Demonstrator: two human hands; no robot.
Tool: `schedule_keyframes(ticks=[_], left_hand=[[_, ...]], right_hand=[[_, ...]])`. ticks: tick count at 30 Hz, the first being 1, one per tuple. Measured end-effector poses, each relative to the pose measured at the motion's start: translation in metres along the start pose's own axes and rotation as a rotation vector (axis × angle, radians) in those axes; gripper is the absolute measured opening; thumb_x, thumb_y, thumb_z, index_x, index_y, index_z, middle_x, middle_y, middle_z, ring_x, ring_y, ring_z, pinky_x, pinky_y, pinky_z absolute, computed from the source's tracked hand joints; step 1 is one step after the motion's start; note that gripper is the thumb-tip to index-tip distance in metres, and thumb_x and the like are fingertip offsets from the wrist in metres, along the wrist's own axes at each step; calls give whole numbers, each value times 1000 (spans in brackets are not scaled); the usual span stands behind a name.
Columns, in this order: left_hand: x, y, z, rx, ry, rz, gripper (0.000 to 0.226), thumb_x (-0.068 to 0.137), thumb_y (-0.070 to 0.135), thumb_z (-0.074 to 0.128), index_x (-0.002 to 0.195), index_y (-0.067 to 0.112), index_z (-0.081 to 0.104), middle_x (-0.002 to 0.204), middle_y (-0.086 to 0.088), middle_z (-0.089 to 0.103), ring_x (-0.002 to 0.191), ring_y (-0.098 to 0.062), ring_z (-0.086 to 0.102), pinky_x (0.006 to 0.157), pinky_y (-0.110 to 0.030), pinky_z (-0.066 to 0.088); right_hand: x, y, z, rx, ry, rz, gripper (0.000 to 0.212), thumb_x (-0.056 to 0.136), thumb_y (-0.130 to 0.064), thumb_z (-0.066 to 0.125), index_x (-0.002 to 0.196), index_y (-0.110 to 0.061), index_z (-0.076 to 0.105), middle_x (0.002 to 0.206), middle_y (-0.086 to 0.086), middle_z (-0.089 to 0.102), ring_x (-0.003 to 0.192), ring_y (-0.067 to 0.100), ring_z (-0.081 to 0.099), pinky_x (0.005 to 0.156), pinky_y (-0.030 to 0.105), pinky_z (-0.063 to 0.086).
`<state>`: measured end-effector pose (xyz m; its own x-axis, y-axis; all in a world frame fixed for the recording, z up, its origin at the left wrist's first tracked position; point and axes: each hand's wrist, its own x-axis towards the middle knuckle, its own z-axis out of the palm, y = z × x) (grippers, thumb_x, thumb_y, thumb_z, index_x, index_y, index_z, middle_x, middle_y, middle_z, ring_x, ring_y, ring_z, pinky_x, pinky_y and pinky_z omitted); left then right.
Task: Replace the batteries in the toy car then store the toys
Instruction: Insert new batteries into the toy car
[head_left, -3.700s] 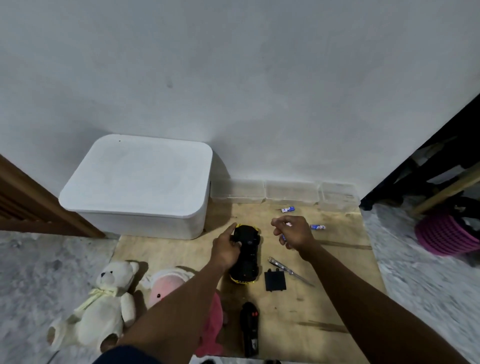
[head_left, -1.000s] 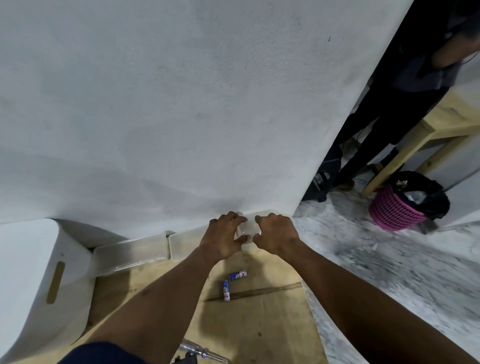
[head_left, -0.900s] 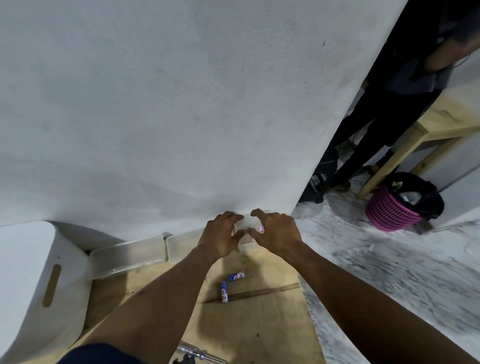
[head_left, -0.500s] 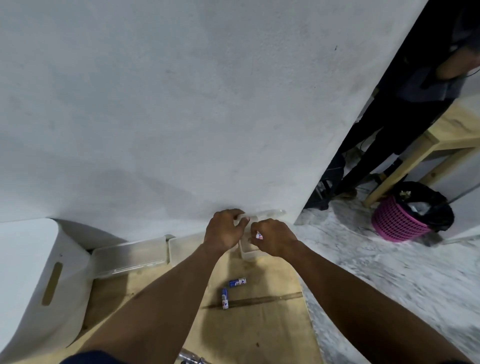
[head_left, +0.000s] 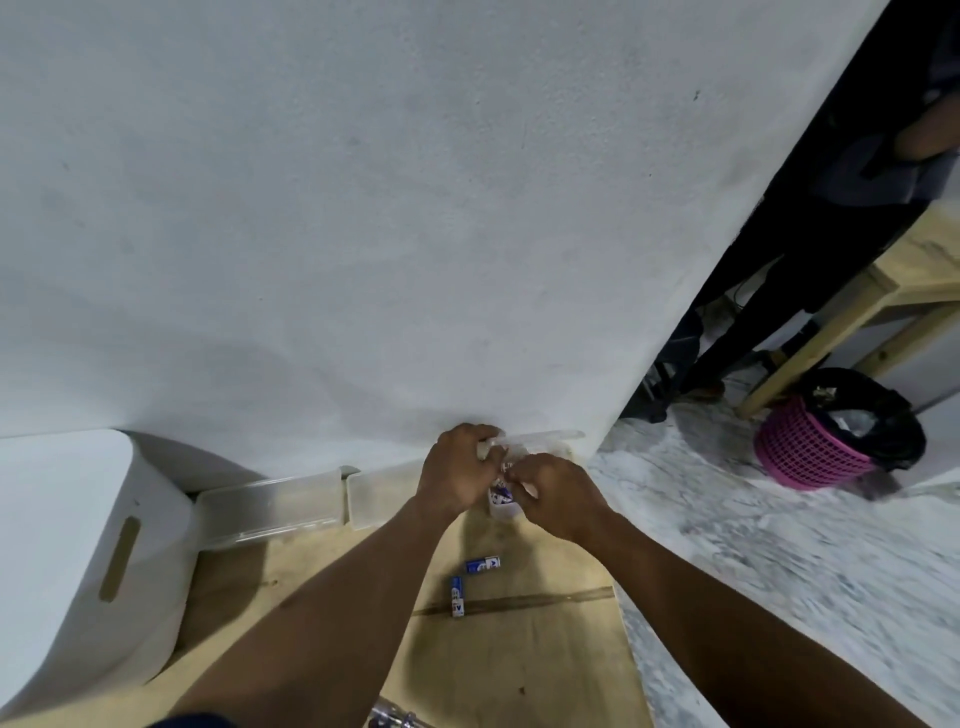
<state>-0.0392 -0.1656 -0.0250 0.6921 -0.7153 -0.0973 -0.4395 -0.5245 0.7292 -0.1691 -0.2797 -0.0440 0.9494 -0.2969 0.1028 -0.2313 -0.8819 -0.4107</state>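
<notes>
Head view: batteries (head_left: 502, 498) are seen inside a small clear box (head_left: 505, 512) by the wall. Its lid (head_left: 550, 435) is gripped and held up by the left hand (head_left: 457, 475). The right hand (head_left: 553, 493) is curled at the box's mouth; what is pinched cannot be told. Two loose batteries (head_left: 483, 565) are left on the wooden board (head_left: 519, 665). The toy car is not shown, so the swap is judged unfinished, and the toys are not yet stored in the white bin (head_left: 78, 545).

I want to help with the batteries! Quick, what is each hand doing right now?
Left hand: holds the clear lid up.
Right hand: curled over the small box; whether it pinches anything cannot be told.
</notes>
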Motion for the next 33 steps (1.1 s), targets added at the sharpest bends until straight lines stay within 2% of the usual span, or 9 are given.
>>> schedule_keyframes(ticks=[3,6,9,12,14,19,22,27,33], left_hand=[[-9,-2,1,49,-52,24,35,91,28,62,126,24,67,128,4,64,116,-15,60,98,-26,46],[-19,-10,2,134,-111,41,44,87,29,67,131,27,62,133,6,59,121,-15,56,102,-30,45],[-27,-12,1,345,-189,94,52,86,34,66,136,33,55,139,8,53,127,-17,51,102,-36,43],[-33,-11,-3,519,-291,139,58,86,41,61,143,35,48,147,5,44,135,-20,42,103,-42,37],[-35,-12,-6,582,-327,155,61,88,44,59,147,35,42,154,4,36,141,-20,33,109,-48,31],[-38,-11,-11,598,-357,174,63,91,41,57,150,33,38,159,5,30,148,-19,20,113,-53,25],[-45,-13,-10,550,-319,176,60,91,45,55,148,32,41,158,4,31,148,-18,19,115,-53,23],[-69,-36,-18,431,-140,112,47,91,31,52,138,33,52,145,6,44,140,-13,32,111,-41,27],[-112,-88,-62,337,48,-13,37,87,25,60,123,32,63,123,7,57,120,-16,51,93,-36,35]], right_hand=[[-26,-8,-11,4,388,-138,17,85,-23,62,91,-21,77,74,-8,67,69,7,58,54,18,44],[-33,-9,-18,37,516,-93,12,80,-14,70,91,-17,74,82,-7,64,74,6,57,53,17,43],[-32,-5,-16,-2,303,44,28,81,-22,70,109,-23,69,100,-9,61,94,10,58,55,21,47],[-32,2,-6,-68,-6,80,48,77,-28,71,124,-25,63,117,-4,59,111,19,56,74,30,51],[-30,4,-1,-93,-111,107,52,77,-28,74,127,-25,61,126,-3,57,117,21,53,84,31,49],[-22,-1,4,-158,-85,130,47,79,-20,76,123,-25,60,127,-3,55,117,21,51,78,24,41],[-23,-1,9,-193,-71,145,49,78,-18,80,122,-25,61,127,-1,58,115,23,54,82,29,49],[-27,-5,15,-251,-79,170,50,81,-19,77,128,-24,59,131,0,57,119,24,53,87,31,49],[-33,-25,10,-208,6,211,47,76,-17,77,121,-16,66,122,5,63,110,28,60,79,41,53]])
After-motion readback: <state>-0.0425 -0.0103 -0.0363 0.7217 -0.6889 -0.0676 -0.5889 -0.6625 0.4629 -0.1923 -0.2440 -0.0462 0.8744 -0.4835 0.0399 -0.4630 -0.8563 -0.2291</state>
